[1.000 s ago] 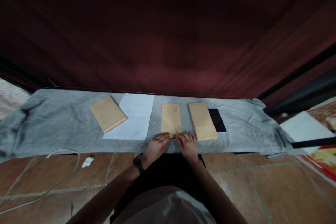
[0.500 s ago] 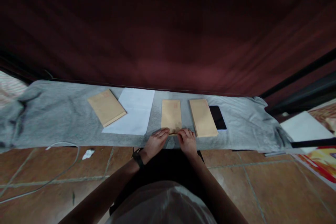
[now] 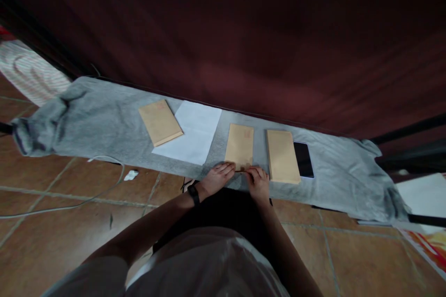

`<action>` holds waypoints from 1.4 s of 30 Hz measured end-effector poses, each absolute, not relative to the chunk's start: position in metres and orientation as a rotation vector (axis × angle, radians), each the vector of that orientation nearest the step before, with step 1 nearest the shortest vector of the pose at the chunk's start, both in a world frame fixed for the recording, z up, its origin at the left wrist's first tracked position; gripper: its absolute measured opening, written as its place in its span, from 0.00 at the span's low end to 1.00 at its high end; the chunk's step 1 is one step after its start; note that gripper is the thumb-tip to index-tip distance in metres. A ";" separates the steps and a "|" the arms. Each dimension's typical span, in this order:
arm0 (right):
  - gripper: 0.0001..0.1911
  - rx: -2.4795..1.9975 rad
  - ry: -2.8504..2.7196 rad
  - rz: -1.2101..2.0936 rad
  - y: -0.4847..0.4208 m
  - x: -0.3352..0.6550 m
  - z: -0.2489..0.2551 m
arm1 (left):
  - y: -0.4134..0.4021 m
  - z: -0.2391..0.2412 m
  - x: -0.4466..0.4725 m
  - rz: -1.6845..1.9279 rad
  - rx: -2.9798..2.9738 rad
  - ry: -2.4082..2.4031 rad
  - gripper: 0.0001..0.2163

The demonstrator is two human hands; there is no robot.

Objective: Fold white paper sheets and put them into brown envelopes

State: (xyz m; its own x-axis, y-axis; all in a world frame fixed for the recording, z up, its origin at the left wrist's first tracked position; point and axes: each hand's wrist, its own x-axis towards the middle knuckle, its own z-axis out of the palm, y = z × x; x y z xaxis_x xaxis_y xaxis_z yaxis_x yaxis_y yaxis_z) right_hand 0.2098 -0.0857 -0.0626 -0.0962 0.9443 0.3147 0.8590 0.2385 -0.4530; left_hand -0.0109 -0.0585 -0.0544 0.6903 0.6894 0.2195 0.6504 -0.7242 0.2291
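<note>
A tan paper envelope (image 3: 240, 143) lies flat on the grey cloth in front of me, with a small reddish print near its far right corner. My left hand (image 3: 219, 177) grips the left side of its near edge, fingers closed on the flap. At the right side of that same edge, my right hand (image 3: 258, 183) pinches the paper too. Between the hands the near edge looks folded and darker. Just right of my right hand rests a stack of tan envelopes (image 3: 283, 155).
A dark phone (image 3: 304, 160) sits partly beneath the stack. To the left, more envelopes (image 3: 160, 123) overlap a white paper sheet (image 3: 195, 132). The grey cloth (image 3: 108, 125) covers the narrow bench before a dark red curtain (image 3: 223, 46). A white cable (image 3: 104, 190) trails over the tiled floor.
My view has turned and tilted, so the bench now slopes down to the right. Both hands stay at the envelope's near edge, with little visible movement on it.
</note>
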 end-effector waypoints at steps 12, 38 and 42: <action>0.10 -1.699 -1.967 0.145 -0.084 0.205 -0.064 | -0.058 -0.047 -0.004 0.440 2.676 1.186 0.17; 0.09 -1.722 -1.900 0.116 -0.084 0.197 -0.055 | -0.057 -0.042 -0.007 0.329 2.817 1.139 0.21; 0.14 -1.679 -1.972 0.129 -0.090 0.187 -0.053 | -0.056 -0.043 -0.007 0.337 2.846 1.136 0.20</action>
